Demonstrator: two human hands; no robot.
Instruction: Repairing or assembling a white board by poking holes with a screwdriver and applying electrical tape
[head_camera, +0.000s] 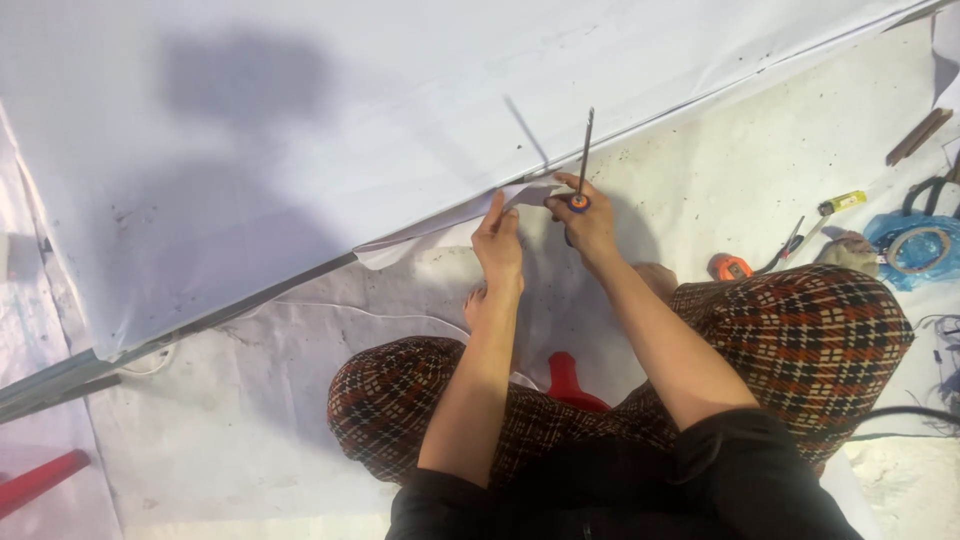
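White sheet spans far floor, edge folded at centre; likely thin, limp, tear-prone. Grip best near fold. Left hand pinches fold, fingers together. Right hand clamped on screwdriver, orange-blue handle, shaft pointing far. Tip contact unclear; metal bar under sheet mostly hidden.

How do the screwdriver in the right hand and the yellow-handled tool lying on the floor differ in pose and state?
The screwdriver is gripped by the right hand, its thin shaft pointing away over the white sheet; the yellow-handled tool lies untouched on the floor, off to the right. The screwdriver's handle shows orange and blue; the other tool's handle is yellow. Both are slim hand tools. The left hand pinches the sheet's edge beside the screwdriver.
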